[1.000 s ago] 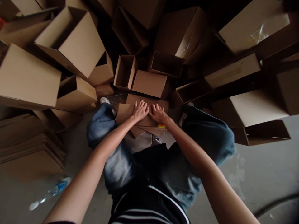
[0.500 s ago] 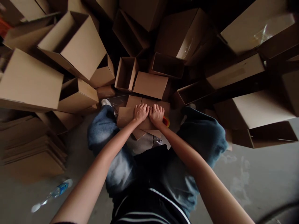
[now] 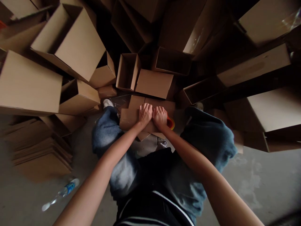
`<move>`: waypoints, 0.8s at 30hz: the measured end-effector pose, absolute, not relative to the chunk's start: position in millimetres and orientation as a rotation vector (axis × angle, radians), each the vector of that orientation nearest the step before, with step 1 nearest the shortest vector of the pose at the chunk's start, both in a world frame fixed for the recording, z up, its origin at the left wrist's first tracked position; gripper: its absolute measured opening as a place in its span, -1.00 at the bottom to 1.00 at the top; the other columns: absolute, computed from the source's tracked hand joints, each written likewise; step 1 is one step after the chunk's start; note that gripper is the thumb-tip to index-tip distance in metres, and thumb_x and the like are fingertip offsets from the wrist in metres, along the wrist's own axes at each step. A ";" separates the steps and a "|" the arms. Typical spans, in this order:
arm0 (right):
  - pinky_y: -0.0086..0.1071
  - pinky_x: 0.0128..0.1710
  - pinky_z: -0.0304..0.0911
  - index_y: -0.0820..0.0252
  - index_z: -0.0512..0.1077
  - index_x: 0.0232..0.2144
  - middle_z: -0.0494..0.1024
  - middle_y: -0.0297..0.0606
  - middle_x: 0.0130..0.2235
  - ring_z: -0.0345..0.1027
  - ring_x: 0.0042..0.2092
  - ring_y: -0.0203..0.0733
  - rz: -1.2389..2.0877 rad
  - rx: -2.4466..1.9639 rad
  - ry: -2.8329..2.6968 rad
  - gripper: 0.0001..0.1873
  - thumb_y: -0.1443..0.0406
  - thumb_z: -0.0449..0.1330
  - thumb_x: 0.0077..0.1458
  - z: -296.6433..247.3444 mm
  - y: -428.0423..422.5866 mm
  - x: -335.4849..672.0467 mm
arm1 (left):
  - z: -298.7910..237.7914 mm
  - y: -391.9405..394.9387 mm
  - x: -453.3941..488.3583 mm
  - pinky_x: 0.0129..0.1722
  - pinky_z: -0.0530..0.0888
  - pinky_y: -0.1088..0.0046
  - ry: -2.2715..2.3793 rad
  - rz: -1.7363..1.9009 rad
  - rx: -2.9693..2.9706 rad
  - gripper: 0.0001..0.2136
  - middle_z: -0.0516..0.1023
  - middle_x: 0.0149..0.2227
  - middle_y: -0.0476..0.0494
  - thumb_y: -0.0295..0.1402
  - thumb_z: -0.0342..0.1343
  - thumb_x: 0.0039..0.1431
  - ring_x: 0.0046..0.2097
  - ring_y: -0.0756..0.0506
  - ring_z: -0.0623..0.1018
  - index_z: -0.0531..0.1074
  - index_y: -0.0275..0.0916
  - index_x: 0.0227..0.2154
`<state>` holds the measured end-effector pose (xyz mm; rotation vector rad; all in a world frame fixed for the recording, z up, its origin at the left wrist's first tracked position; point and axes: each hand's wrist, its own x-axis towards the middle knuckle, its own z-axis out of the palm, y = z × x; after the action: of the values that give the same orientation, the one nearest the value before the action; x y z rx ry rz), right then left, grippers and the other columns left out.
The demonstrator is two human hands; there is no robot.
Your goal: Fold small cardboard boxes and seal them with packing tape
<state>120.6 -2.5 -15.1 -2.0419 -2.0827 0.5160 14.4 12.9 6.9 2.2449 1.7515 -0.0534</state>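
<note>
Between my legs lies a cardboard box (image 3: 129,117) with its flaps spread at different angles. My left hand (image 3: 145,113) rests on its middle, fingers bent and close together against the cardboard. Right beside it my right hand (image 3: 160,116) is curled on the same box in a similar way. The thumbs almost meet, and the fingertips are hidden under the knuckles. An orange and yellow tape roll (image 3: 172,123) sits just right of my right hand, partly covered by it.
Open cardboard boxes crowd the far side, including a small upright one (image 3: 128,71) and a large one (image 3: 77,44). Flattened cardboard (image 3: 43,153) is stacked at left. A plastic bottle (image 3: 68,187) lies on the grey floor (image 3: 244,179). My bent legs flank the box.
The view has shifted slightly, so most things sit a little further right. Both hands stay on the box, and my right hand's fingers look more curled.
</note>
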 end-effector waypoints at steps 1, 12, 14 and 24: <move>-0.07 0.10 0.12 0.27 0.45 -0.09 0.52 0.06 -0.05 0.29 0.07 0.10 0.534 -2.049 -2.081 -0.52 0.31 -0.26 0.36 -15.1 -1.8 120.8 | 6.2 13.2 14.7 0.27 0.17 0.18 1.734 -0.048 2.261 -0.57 0.43 0.18 -0.34 -0.32 -0.36 0.45 0.27 -0.27 0.30 0.40 -0.26 0.06; -0.19 0.00 0.13 0.27 0.44 -0.14 0.53 0.03 -0.07 0.31 0.03 0.07 0.433 -2.088 -2.113 -0.54 0.30 -0.25 0.39 -19.1 -1.6 119.7 | -0.3 14.5 10.0 0.20 0.25 0.28 1.803 0.088 2.197 -0.64 0.51 0.06 -0.28 -0.33 -0.31 0.47 0.18 -0.20 0.39 0.41 -0.22 -0.03; -0.20 -0.02 0.13 0.25 0.45 -0.16 0.54 0.01 -0.08 0.32 0.01 0.05 0.387 -2.069 -2.117 -0.55 0.30 -0.23 0.39 -22.8 -2.6 119.9 | -1.9 14.2 9.6 0.19 0.26 0.29 1.814 0.139 2.200 -0.66 0.54 0.02 -0.26 -0.31 -0.28 0.48 0.15 -0.19 0.42 0.43 -0.22 -0.08; -0.13 0.06 0.08 0.24 0.45 -0.27 0.56 -0.05 -0.19 0.32 -0.09 0.01 0.108 -1.840 -2.043 -0.69 0.37 -0.09 0.34 -39.0 -17.4 115.3 | -15.3 -11.4 14.7 0.23 0.24 0.14 2.123 0.338 2.144 -0.74 0.57 0.02 -0.34 -0.45 -0.12 0.43 0.13 -0.25 0.48 0.49 -0.28 -0.09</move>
<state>115.3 -17.4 -39.0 -1.8398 -2.0431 0.1079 14.7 -11.4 -15.3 2.1444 2.1229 0.3381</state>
